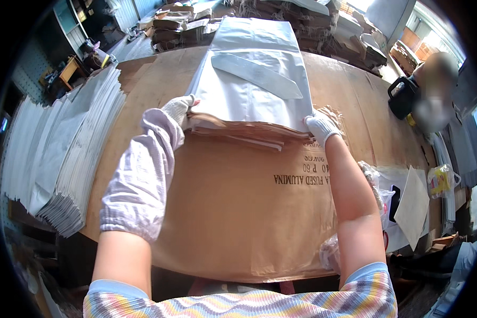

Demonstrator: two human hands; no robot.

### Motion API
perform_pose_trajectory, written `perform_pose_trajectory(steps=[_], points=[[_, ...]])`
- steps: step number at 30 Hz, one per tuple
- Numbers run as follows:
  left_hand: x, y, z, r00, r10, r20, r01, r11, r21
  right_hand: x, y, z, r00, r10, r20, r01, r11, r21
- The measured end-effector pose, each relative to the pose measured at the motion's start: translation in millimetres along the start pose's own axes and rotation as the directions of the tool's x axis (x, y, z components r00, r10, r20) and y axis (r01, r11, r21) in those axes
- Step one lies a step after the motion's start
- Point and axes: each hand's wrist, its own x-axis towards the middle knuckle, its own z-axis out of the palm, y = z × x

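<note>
A stack of white paper sacks (249, 40) with brown inner layers lies on the table before me, its uneven near edge toward me. My left hand (178, 108), in a white glove with bare fingertips showing, is closed on the stack's near left corner. At the near right corner my right hand (322, 127), also gloved, has its fingers closed on the edge; the fingertips are partly hidden. Across the top of the stack rests a flat, pale strip (257, 77) with a pointed right end, touched by neither hand.
Brown printed paper (222, 212) covers the rounded table. A tall fanned pile of white sacks (63, 143) stands at the left. To the right are a pale sheet (412, 209), a dark phone (394, 203), plastic bags and a black jug (403, 98) beside another person. Bundles (297, 24) are stacked behind.
</note>
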Motion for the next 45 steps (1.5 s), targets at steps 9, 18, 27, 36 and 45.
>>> perform_pose_trajectory(steps=[9, 18, 27, 36, 45], points=[[-206, -36, 5, 1.0, -0.01, 0.026, 0.007, 0.996, 0.093, -170, 39, -2, 0.998, -0.063, -0.021, 0.062, 0.773, 0.631], [-369, -159, -92, 0.98, -0.171, 0.1, 0.122, 0.921, 0.371, -376, 44, 102, 0.957, 0.216, -0.193, -0.177, 0.964, 0.197], [-322, -197, -110, 0.999, -0.051, 0.006, 0.044, 0.912, 0.409, -385, 73, 119, 0.993, 0.114, -0.024, -0.085, 0.85, 0.519], [-375, -112, -37, 0.988, 0.148, 0.052, -0.138, 0.977, -0.164, -434, 15, 39, 0.982, 0.118, 0.149, -0.166, 0.155, 0.974], [-363, -125, -23, 0.923, -0.122, -0.365, 0.369, 0.013, 0.929, -436, 36, 89, 0.979, 0.179, -0.094, -0.196, 0.954, -0.228]])
